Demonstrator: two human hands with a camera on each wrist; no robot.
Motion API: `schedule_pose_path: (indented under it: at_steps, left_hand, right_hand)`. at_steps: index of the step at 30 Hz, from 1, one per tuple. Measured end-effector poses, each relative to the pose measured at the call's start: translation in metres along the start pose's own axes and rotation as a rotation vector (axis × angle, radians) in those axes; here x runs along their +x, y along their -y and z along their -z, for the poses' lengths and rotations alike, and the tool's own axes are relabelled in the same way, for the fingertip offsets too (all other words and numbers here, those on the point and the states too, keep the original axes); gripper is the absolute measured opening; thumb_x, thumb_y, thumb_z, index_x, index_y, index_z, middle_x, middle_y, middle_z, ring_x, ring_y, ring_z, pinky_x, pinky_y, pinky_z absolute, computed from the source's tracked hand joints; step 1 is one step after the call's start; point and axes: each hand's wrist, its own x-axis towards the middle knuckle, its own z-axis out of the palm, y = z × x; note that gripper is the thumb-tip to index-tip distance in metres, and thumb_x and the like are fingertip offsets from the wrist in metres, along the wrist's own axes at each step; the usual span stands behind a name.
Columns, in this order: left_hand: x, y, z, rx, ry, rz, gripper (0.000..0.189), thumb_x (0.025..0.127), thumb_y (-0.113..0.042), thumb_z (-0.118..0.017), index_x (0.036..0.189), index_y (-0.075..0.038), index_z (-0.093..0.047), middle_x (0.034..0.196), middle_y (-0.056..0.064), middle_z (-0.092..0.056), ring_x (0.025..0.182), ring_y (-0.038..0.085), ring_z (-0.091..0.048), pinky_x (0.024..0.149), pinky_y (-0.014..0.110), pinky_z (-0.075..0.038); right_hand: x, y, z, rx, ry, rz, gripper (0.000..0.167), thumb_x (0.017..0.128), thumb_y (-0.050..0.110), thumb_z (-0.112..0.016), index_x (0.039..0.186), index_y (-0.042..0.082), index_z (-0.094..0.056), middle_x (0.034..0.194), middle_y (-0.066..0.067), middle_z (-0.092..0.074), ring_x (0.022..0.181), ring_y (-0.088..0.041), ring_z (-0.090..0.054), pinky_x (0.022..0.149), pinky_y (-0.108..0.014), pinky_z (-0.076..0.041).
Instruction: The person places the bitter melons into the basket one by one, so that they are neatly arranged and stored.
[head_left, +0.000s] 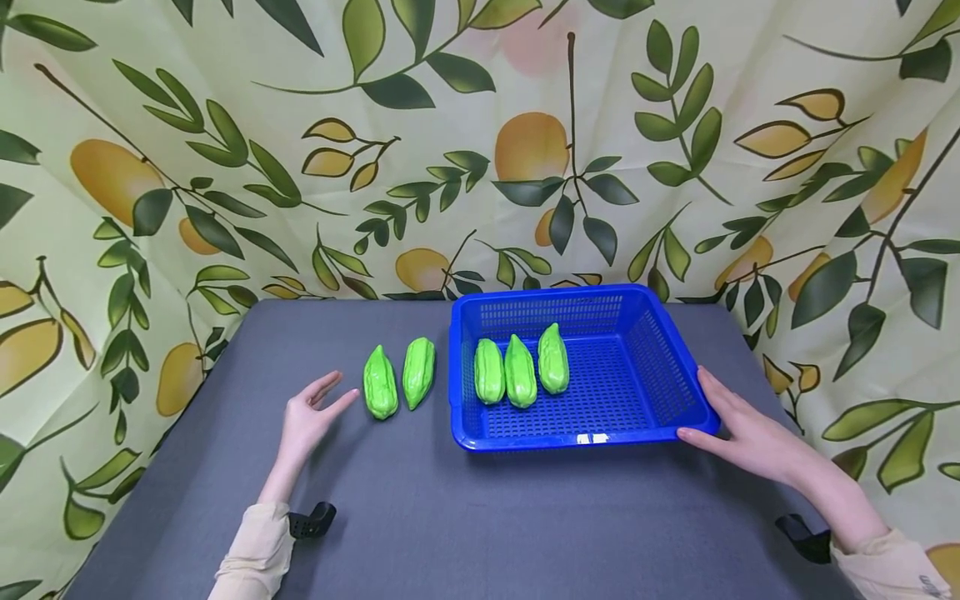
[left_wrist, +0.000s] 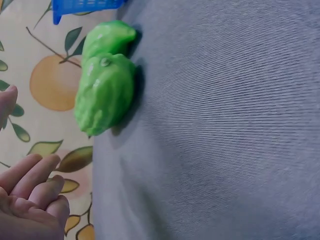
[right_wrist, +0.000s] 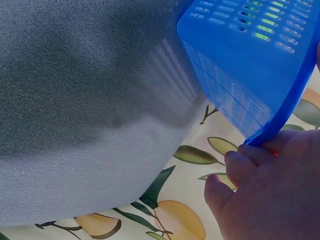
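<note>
My left hand (head_left: pixel 309 421) is just left of two green bitter melons on the table, its thumb and fingers spread and holding nothing. The nearer bitter melon (head_left: pixel 380 383) has its tip pointing away; beside it lies the other bitter melon (head_left: pixel 418 372). In the left wrist view both melons (left_wrist: pixel 105 95) partly overlap, apart from the fingers (left_wrist: pixel 37 180). A blue plastic basket (head_left: pixel 585 440) has three more bitter melons (head_left: pixel 520 372) in its left half. At its front right corner, my right hand (head_left: pixel 750 433) grips the rim, as the right wrist view also shows, fingers (right_wrist: pixel 240 167) against the edge.
A dark grey cloth covers the table (head_left: pixel 480 525), which reaches back to a leaf-and-fruit patterned curtain (head_left: pixel 465 150). The curtain also hangs along both sides. The basket stands near the table's back edge, right of the loose melons.
</note>
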Motion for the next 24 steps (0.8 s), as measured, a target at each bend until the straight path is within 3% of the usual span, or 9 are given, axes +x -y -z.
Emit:
schedule_pose_path:
  at_steps: [9, 24]
  left_hand:
    - [0.002, 0.000, -0.012, 0.089, 0.100, 0.041, 0.069, 0.085, -0.034, -0.070, 0.139, 0.000, -0.044, 0.143, 0.020, -0.046, 0.136, 0.033, -0.039, 0.112, 0.045, -0.033]
    - [-0.001, -0.001, -0.027, 0.182, 0.078, 0.007, 0.070, 0.082, -0.036, -0.073, 0.136, 0.000, -0.048, 0.138, 0.022, -0.051, 0.132, 0.035, -0.043, 0.110, 0.045, -0.036]
  right_hand:
    - [-0.001, -0.001, 0.000, 0.002, -0.005, 0.002, 0.100, 0.089, 0.052, -0.058, 0.152, 0.005, 0.004, 0.156, -0.029, -0.002, 0.136, -0.056, -0.017, 0.096, -0.075, -0.025]
    - [0.000, -0.001, 0.000, 0.003, 0.005, -0.002, 0.100, 0.089, 0.053, -0.057, 0.152, 0.006, 0.005, 0.156, -0.029, -0.001, 0.136, -0.056, -0.017, 0.097, -0.075, -0.024]
